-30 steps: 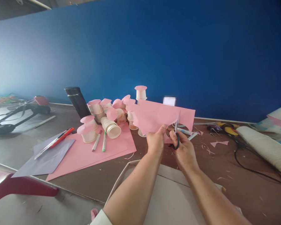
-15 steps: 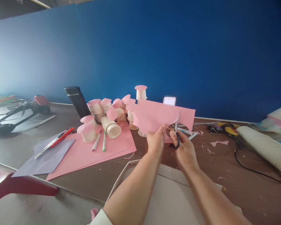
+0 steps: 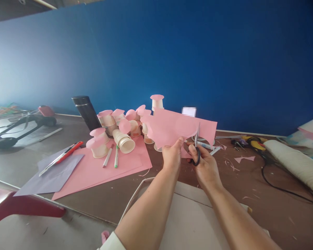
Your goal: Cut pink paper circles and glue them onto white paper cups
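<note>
My left hand (image 3: 173, 155) pinches the lower edge of a pink paper sheet (image 3: 167, 126), holding it up above the table. Rounded notches run along the sheet's lower edge, and a faint round outline shows near its middle. In my right hand (image 3: 205, 163) is a pair of scissors (image 3: 197, 149) with dark handles, fingers wrapped around the loops. The blades point upward at the sheet, right of my left thumb. Behind the sheet, several paper cups (image 3: 98, 150) stand or lie with pink paper rounds (image 3: 97, 141) on them.
A red box cutter (image 3: 65, 154) lies on purple paper (image 3: 50, 178), beside pink sheets (image 3: 101, 178) with two markers (image 3: 116, 156). A black flask (image 3: 86, 113) stands behind. On the right lie stacked cups (image 3: 294, 165), a black cable (image 3: 273, 185) and paper scraps (image 3: 244, 159).
The pink sheet has turned slightly in my left hand, and its round outline now shows more plainly by the blades. My left hand has shifted a little left. The scissors stay nearly in place.
</note>
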`<action>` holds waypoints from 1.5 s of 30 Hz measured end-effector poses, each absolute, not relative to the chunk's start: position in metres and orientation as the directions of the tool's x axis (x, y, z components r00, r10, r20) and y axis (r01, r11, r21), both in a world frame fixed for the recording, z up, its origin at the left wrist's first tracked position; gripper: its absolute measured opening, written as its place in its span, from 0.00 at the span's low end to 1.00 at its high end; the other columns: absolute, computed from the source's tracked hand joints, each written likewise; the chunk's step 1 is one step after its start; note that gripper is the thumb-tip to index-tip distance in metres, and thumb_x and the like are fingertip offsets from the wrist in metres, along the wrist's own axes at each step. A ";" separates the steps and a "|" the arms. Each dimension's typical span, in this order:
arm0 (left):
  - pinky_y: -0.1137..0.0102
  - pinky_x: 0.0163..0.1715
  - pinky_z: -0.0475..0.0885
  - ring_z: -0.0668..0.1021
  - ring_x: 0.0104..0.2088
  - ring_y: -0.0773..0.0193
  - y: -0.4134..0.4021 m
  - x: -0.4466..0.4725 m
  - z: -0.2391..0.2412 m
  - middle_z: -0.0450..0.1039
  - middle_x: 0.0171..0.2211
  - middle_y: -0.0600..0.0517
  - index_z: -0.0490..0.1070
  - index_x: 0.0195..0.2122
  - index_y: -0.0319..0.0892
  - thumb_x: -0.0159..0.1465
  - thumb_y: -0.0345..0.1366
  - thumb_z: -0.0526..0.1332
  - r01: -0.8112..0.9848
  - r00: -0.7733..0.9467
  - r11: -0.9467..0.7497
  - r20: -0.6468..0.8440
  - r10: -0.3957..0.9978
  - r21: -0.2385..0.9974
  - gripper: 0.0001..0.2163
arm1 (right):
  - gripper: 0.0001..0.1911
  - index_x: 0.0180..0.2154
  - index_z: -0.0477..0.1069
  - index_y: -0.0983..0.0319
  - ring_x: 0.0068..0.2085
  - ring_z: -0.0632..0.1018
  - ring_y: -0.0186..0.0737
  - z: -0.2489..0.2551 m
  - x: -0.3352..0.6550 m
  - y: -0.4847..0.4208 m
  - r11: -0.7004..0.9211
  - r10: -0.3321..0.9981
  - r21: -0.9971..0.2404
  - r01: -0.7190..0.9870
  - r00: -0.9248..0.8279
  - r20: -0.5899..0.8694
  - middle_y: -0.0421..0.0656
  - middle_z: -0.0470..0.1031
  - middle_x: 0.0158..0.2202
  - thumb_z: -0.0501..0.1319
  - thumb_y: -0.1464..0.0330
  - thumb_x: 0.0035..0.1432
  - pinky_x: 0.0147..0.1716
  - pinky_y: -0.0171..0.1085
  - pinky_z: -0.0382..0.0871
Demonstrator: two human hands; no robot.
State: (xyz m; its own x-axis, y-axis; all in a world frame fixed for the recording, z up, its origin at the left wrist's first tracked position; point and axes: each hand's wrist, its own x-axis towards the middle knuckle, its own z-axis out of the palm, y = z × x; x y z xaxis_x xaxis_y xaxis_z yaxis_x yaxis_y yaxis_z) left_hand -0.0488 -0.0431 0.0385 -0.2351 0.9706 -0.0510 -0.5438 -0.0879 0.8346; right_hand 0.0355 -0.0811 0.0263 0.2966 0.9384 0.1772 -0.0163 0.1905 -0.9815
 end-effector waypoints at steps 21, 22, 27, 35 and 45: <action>0.63 0.39 0.76 0.81 0.34 0.55 -0.044 -0.058 0.048 0.80 0.35 0.41 0.77 0.34 0.32 0.49 0.40 0.72 -0.543 -0.191 -0.029 -0.090 0.977 0.839 0.17 | 0.27 0.45 0.79 0.59 0.27 0.71 0.32 0.027 0.034 -0.082 0.183 0.936 -0.983 -0.005 0.307 0.173 0.41 0.77 0.35 0.66 0.48 0.51 0.26 0.33 0.69; 0.62 0.38 0.76 0.81 0.34 0.55 -0.045 -0.059 0.048 0.80 0.35 0.41 0.77 0.33 0.32 0.49 0.40 0.72 -0.551 -0.184 -0.025 -0.093 0.978 0.834 0.17 | 0.27 0.45 0.79 0.59 0.26 0.71 0.32 0.027 0.034 -0.082 0.183 0.935 -0.983 -0.004 0.309 0.173 0.42 0.77 0.35 0.66 0.48 0.51 0.26 0.33 0.69; 0.62 0.39 0.76 0.82 0.35 0.53 -0.046 -0.060 0.051 0.80 0.33 0.42 0.77 0.32 0.33 0.48 0.40 0.73 -0.566 -0.178 -0.022 -0.096 0.979 0.824 0.16 | 0.26 0.44 0.79 0.59 0.26 0.71 0.32 0.030 0.033 -0.083 0.176 0.933 -0.984 0.012 0.317 0.171 0.41 0.77 0.35 0.66 0.48 0.51 0.25 0.33 0.69; 0.62 0.39 0.76 0.82 0.33 0.54 -0.046 -0.060 0.051 0.80 0.33 0.42 0.77 0.33 0.32 0.48 0.40 0.72 -0.557 -0.169 0.004 -0.118 0.979 0.830 0.17 | 0.28 0.45 0.78 0.60 0.25 0.71 0.33 0.028 0.034 -0.084 0.162 0.930 -0.986 0.036 0.328 0.165 0.42 0.78 0.35 0.66 0.47 0.50 0.21 0.32 0.64; 0.62 0.41 0.76 0.82 0.37 0.53 -0.043 -0.060 0.049 0.80 0.34 0.42 0.76 0.32 0.33 0.48 0.38 0.72 -0.590 -0.196 -0.053 -0.079 0.977 0.806 0.14 | 0.28 0.46 0.79 0.60 0.25 0.71 0.33 0.029 0.034 -0.083 0.160 0.939 -0.987 0.012 0.306 0.156 0.43 0.76 0.33 0.66 0.47 0.51 0.19 0.31 0.61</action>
State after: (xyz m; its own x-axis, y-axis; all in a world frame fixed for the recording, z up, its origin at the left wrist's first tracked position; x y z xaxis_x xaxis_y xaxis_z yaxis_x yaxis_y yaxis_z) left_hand -0.0596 -0.0427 0.0489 -0.1956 0.9775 -0.0795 -0.5901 -0.0525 0.8057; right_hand 0.0344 -0.0831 0.0291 0.3058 0.9393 0.1557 0.0120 0.1597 -0.9871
